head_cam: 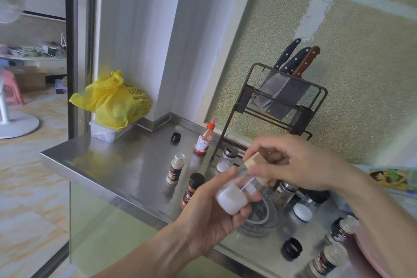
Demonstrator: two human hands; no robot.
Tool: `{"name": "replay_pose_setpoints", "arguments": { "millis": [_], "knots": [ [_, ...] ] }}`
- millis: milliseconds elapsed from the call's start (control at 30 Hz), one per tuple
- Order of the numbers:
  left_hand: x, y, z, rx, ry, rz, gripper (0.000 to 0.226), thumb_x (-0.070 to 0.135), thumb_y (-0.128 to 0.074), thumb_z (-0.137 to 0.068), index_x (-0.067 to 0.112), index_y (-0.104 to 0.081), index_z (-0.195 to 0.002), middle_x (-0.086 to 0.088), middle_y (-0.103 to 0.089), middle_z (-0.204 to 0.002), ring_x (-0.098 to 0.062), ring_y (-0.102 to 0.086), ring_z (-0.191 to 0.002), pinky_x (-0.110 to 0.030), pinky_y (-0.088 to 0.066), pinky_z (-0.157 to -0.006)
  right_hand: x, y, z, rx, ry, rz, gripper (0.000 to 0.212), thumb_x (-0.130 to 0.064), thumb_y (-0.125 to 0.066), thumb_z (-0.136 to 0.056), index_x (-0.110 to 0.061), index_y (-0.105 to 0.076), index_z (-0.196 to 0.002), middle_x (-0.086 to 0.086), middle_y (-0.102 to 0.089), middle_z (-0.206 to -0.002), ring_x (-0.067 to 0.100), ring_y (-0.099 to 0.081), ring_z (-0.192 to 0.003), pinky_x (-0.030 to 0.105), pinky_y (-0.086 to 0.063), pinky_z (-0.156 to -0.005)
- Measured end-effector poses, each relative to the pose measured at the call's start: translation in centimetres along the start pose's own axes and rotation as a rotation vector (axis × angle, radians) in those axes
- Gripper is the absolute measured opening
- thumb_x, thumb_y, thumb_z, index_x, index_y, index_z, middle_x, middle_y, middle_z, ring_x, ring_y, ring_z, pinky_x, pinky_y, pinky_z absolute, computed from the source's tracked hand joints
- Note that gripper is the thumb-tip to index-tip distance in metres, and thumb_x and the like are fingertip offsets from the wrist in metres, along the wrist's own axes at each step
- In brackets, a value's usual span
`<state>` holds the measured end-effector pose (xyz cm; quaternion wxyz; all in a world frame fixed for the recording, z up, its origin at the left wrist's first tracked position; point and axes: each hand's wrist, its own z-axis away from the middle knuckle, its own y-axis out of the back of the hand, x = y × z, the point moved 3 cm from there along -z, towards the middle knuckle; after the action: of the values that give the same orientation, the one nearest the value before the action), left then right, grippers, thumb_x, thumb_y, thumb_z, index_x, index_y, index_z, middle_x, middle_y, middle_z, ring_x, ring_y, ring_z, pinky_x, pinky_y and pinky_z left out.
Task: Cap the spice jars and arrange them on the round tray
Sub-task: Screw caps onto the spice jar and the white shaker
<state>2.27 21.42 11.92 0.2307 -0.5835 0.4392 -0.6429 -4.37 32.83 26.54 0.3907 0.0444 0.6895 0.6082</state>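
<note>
My left hand grips a clear glass jar half full of white powder, tilted above the counter. My right hand holds a wooden cork lid at the jar's mouth. Under the hands sits a round clear tray, partly hidden. On the steel counter stand an uncapped spice bottle, a black-capped spice bottle, and a small jar of white grains. Loose black caps lie at the back and at the front. Two more spice bottles stand at lower right.
A red-capped sauce bottle stands before a knife rack with cleavers. A yellow bag rests on a plastic box at the counter's back left. A white-lidded jar and a pink plate sit at right.
</note>
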Motion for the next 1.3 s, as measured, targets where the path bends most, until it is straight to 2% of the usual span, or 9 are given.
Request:
{"name": "replay_pose_setpoints", "arguments": {
  "millis": [100,200,333,467,600,767,833,1133,1300],
  "knots": [
    [0.1,0.1,-0.1,0.028,-0.023,-0.051,0.041,0.041,-0.076,-0.086,0.012,-0.073,-0.115,-0.021,-0.065,-0.104,-0.021,-0.054,-0.071,-0.024,-0.048,-0.064,0.3,-0.1,0.2,-0.042,-0.019,0.041,0.032,-0.046,-0.079,-0.083,-0.038,-0.067,-0.112,-0.002,-0.074,-0.092,0.008,-0.074,-0.083,0.042,-0.062,-0.078],
    [0.3,0.4,0.0,0.038,-0.050,-0.083,0.051,0.037,-0.078,-0.085,0.008,-0.069,-0.126,-0.021,-0.066,-0.109,-0.022,-0.054,-0.075,-0.028,-0.046,-0.073,0.4,0.4,0.7,-0.082,-0.013,-0.004,0.050,-0.018,-0.086,-0.082,-0.038,-0.063,-0.122,-0.006,-0.068,-0.113,0.012,-0.072,-0.104,0.038,-0.061,-0.090],
    [0.4,0.5,0.3,0.041,-0.073,-0.146,0.048,0.035,-0.076,-0.086,0.011,-0.069,-0.127,-0.019,-0.068,-0.112,-0.021,-0.057,-0.076,-0.031,-0.044,-0.078,0.6,0.4,0.3,-0.091,-0.049,0.068,0.040,-0.054,-0.081,-0.078,-0.042,-0.067,-0.112,-0.007,-0.075,-0.105,0.014,-0.075,-0.094,0.046,-0.061,-0.088],
    [0.4,0.6,0.3,0.032,-0.080,-0.150,0.044,0.034,-0.075,-0.088,0.011,-0.070,-0.125,-0.018,-0.067,-0.112,-0.022,-0.058,-0.076,-0.031,-0.044,-0.077,0.4,0.4,0.4,-0.110,-0.039,0.026,0.047,-0.025,-0.085,-0.082,-0.041,-0.062,-0.120,-0.009,-0.070,-0.110,0.011,-0.073,-0.096,0.038,-0.062,-0.087],
    [0.4,0.7,0.5,0.025,-0.080,-0.170,0.042,0.034,-0.073,-0.088,0.014,-0.071,-0.124,-0.018,-0.068,-0.111,-0.021,-0.057,-0.076,-0.031,-0.042,-0.078,0.5,0.2,0.1,-0.108,-0.096,0.070,0.046,-0.058,-0.081,-0.075,-0.041,-0.065,-0.115,-0.010,-0.075,-0.107,0.010,-0.074,-0.094,0.043,-0.061,-0.089],
    [0.5,0.7,0.7,0.021,-0.086,-0.154,0.046,0.033,-0.073,-0.088,0.011,-0.069,-0.128,-0.020,-0.065,-0.111,-0.022,-0.055,-0.077,-0.031,-0.042,-0.078,0.6,0.0,0.0,-0.079,-0.068,0.007,0.031,-0.037,-0.083,-0.082,-0.036,-0.068,-0.109,-0.003,-0.076,-0.100,0.023,-0.076,-0.085,0.050,-0.062,-0.083],
    [0.6,0.6,0.9,0.039,-0.093,-0.168,0.044,0.033,-0.072,-0.088,0.012,-0.070,-0.127,-0.018,-0.066,-0.110,-0.021,-0.055,-0.076,-0.031,-0.041,-0.079,0.5,-0.1,-0.1,-0.070,-0.066,0.053,0.037,-0.049,-0.082,-0.079,-0.039,-0.067,-0.111,-0.006,-0.076,-0.099,0.016,-0.075,-0.085,0.047,-0.062,-0.084],
    [1.9,1.1,1.9,0.074,-0.247,-0.227,0.049,0.013,-0.078,-0.082,-0.005,-0.056,-0.122,-0.018,-0.069,-0.104,-0.031,-0.065,-0.081,-0.037,-0.054,-0.076,0.0,-0.4,-1.1,0.042,0.066,-0.138,0.041,-0.031,-0.088,-0.072,-0.025,-0.074,-0.110,0.001,-0.079,-0.099,0.023,-0.077,-0.093,0.041,-0.062,-0.088],
    [4.5,2.7,2.5,0.216,-0.418,-0.363,0.036,0.004,-0.086,-0.068,0.018,-0.067,-0.095,-0.013,-0.072,-0.100,-0.026,-0.068,-0.081,-0.033,-0.054,-0.073,-1.1,-1.4,-3.0,0.104,0.099,-0.193,0.053,-0.023,-0.089,-0.073,-0.025,-0.069,-0.122,-0.006,-0.079,-0.106,0.009,-0.076,-0.098,0.027,-0.060,-0.092]
  ]
}}
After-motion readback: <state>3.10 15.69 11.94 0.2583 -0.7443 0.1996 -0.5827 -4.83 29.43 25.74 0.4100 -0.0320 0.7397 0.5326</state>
